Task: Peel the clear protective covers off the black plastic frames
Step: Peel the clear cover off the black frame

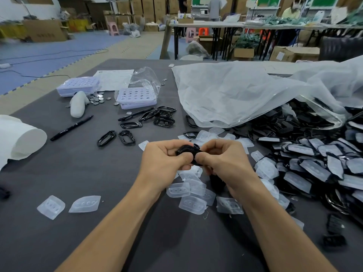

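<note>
Both hands meet above the middle of the grey table [78,173]. My left hand [163,160] and my right hand [222,158] pinch one black plastic frame [187,151] between thumbs and curled fingers; most of it is hidden by my fingers. Whether a cover is still on it cannot be told. Several peeled clear covers [188,191] lie under and around my hands, two more clear covers [84,204] at the left. Bare black frames [165,116] lie beyond my hands. A big pile of covered frames [314,163] fills the right side.
A large clear plastic bag [245,95] spills the pile at the right. Two black pens [71,127], two lilac hole trays [137,97], coin cells [97,99], a white glove [78,104] and a white roll [21,140] lie at the left. People stand at far tables.
</note>
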